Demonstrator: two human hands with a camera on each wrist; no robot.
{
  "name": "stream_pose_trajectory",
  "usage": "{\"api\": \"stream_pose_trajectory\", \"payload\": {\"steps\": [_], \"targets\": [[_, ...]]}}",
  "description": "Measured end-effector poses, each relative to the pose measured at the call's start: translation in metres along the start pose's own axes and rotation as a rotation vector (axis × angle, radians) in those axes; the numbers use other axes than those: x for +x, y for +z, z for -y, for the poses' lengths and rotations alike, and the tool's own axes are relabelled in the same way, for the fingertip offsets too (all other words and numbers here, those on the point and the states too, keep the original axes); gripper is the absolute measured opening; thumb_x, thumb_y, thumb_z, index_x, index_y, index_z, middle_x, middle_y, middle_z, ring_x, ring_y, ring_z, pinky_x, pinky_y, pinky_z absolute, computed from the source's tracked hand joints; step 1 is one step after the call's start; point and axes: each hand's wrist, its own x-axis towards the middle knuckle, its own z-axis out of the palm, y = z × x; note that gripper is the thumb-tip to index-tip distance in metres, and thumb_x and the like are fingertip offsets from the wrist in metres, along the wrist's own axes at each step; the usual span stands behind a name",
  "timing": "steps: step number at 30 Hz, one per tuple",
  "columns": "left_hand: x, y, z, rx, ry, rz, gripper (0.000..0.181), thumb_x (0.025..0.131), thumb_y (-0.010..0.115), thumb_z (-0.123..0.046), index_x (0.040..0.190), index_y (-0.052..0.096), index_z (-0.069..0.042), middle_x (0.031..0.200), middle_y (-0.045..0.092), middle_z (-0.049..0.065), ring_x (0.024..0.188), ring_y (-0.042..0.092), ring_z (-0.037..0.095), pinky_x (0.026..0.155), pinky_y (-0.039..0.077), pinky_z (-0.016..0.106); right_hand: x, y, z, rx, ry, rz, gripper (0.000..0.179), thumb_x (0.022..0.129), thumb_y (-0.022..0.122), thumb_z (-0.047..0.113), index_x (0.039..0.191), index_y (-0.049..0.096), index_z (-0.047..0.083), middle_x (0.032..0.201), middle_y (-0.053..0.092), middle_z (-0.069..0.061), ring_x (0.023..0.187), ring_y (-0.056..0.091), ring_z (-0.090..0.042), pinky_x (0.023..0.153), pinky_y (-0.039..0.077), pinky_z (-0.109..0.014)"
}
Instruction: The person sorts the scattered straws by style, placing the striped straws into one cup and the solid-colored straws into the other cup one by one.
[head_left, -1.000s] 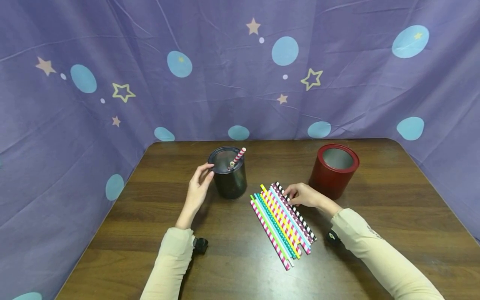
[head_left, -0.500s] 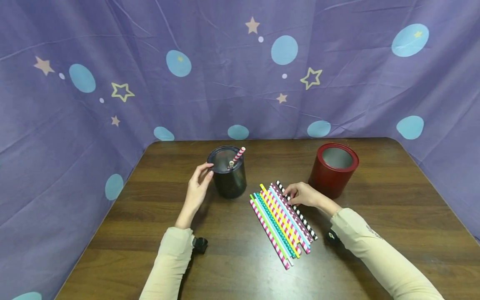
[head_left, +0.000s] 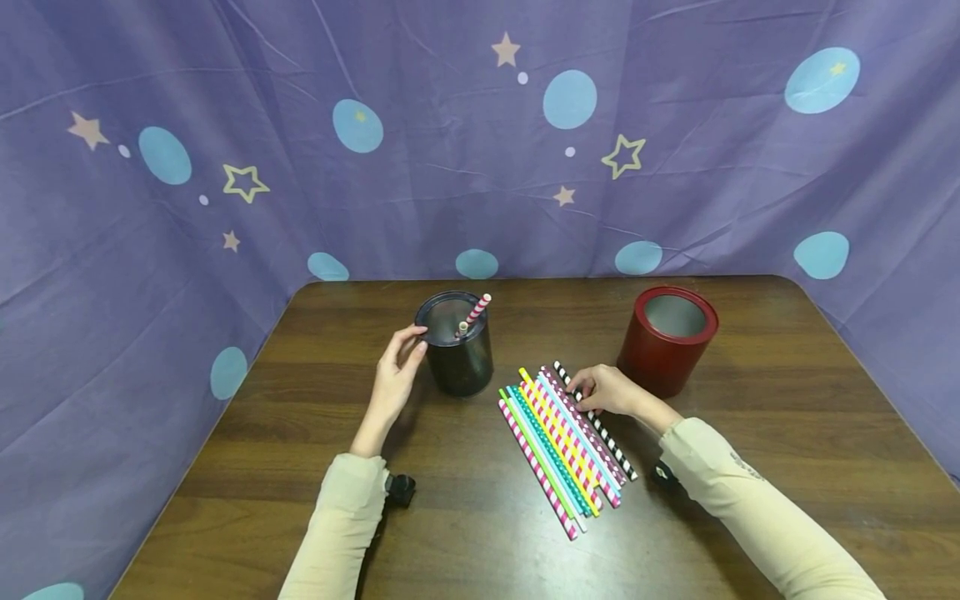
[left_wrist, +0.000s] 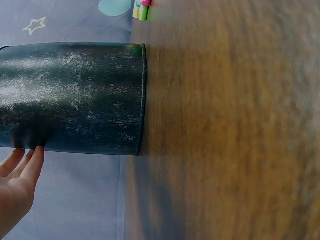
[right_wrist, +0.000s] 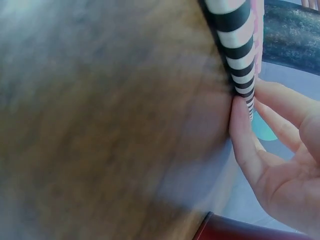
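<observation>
A dark metal can (head_left: 459, 362) stands upright at the back of the table. Two paper straws lean in it, one of them a red-and-white striped straw (head_left: 478, 310). My left hand (head_left: 395, 371) touches the can's left side near the rim with its fingertips; in the left wrist view, fairly straight fingers (left_wrist: 34, 167) meet its wall. My right hand (head_left: 607, 389) pinches a black-and-white striped paper straw (right_wrist: 240, 55) between thumb and fingers near its far end. That straw lies along the right side of a row of colourful paper straws (head_left: 551, 454).
A red metal can (head_left: 660, 358), its silvery inside showing, stands behind my right hand. A purple curtain (head_left: 480, 167) with stars and blue ovals hangs behind the brown wooden table (head_left: 450, 533).
The black-and-white straw has shifted slightly right, opening a narrow gap from the purple dotted straw beside it. My left hand has stayed at the dark can.
</observation>
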Motion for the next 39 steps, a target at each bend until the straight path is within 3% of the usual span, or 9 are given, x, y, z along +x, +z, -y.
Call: {"api": "stream_pose_trajectory", "payload": {"steps": [9,17,24,39], "targets": [[0.000,-0.001,0.000,0.002,0.000,0.007,0.026,0.089,0.046,0.002,0.113,0.047,0.011,0.124,0.042,0.025,0.120,0.039,0.026,0.092,0.036,0.016,-0.002,-0.004,0.000,0.015,0.003,-0.001,0.024,0.077,0.063,-0.001,0.102,0.061,0.000,0.064,0.054,-0.006,0.051,0.051,-0.015,0.048,0.046,-0.026],[0.000,-0.001,0.001,0.009,0.014,0.004,0.026,0.088,0.047,0.002,0.113,0.047,0.012,0.121,0.045,0.022,0.120,0.038,0.032,0.092,0.036,0.016,-0.004,-0.008,0.001,0.076,-0.032,-0.052,0.026,0.079,0.059,-0.003,0.105,0.058,-0.005,0.068,0.057,-0.007,0.054,0.054,-0.017,0.050,0.048,-0.028],[0.000,-0.001,0.001,0.010,0.016,0.004,0.026,0.088,0.047,0.003,0.113,0.047,0.012,0.121,0.044,0.024,0.119,0.039,0.032,0.092,0.035,0.015,-0.007,-0.012,0.006,0.092,-0.057,-0.087,0.027,0.079,0.057,-0.005,0.106,0.056,-0.006,0.076,0.060,-0.014,0.057,0.055,-0.021,0.051,0.049,-0.034],[0.000,-0.001,0.000,0.012,0.010,0.009,0.026,0.089,0.046,0.003,0.113,0.046,0.012,0.123,0.043,0.025,0.121,0.038,0.030,0.095,0.033,0.017,-0.009,-0.016,0.015,0.100,-0.080,-0.135,0.032,0.081,0.056,-0.002,0.112,0.054,-0.003,0.092,0.061,-0.022,0.074,0.059,-0.022,0.053,0.050,-0.030]]}}
